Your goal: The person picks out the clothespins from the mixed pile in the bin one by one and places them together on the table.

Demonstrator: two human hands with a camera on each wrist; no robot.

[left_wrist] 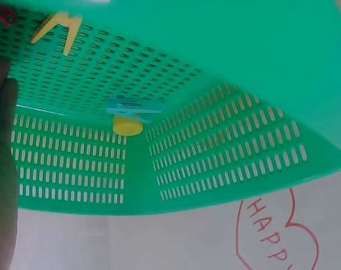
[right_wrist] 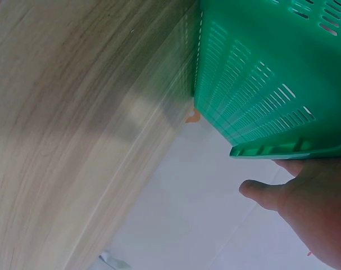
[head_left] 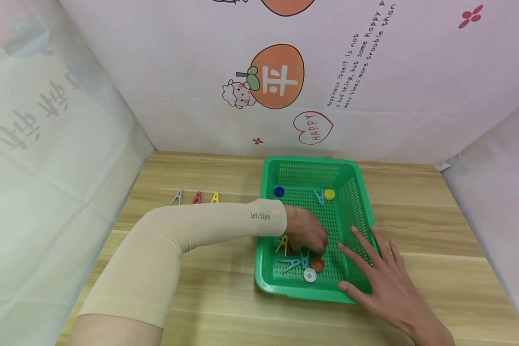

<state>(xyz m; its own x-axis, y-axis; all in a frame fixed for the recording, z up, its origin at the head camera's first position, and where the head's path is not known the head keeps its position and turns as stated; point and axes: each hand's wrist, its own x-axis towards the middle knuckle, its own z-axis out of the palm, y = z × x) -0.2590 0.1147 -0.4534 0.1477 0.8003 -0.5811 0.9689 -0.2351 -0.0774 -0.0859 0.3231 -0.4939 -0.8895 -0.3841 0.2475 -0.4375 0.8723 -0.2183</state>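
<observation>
A green plastic basket [head_left: 309,290] holds small clothespins and round caps. My left hand [head_left: 307,230] reaches down into its middle; its fingertips are hidden, and I cannot tell if they grip anything. Beside that hand lie a yellow clothespin [head_left: 282,244] and a partly covered red one. Just nearer are blue clothespins [head_left: 291,264], an orange cap [head_left: 317,264] and a white cap [head_left: 310,275]. At the basket's far end sit a dark blue cap [head_left: 278,191], a yellow cap [head_left: 329,194] and a light blue clothespin [head_left: 319,197]. My right hand [head_left: 382,274] rests across the right rim, fingers spread.
Left of the basket, a grey clothespin [head_left: 177,197], a red clothespin [head_left: 196,197] and a yellow clothespin [head_left: 215,197] lie in a row on the wooden table [head_left: 216,293], behind my left sleeve [head_left: 216,222]. Printed cloth [head_left: 190,96] hangs around the back and sides.
</observation>
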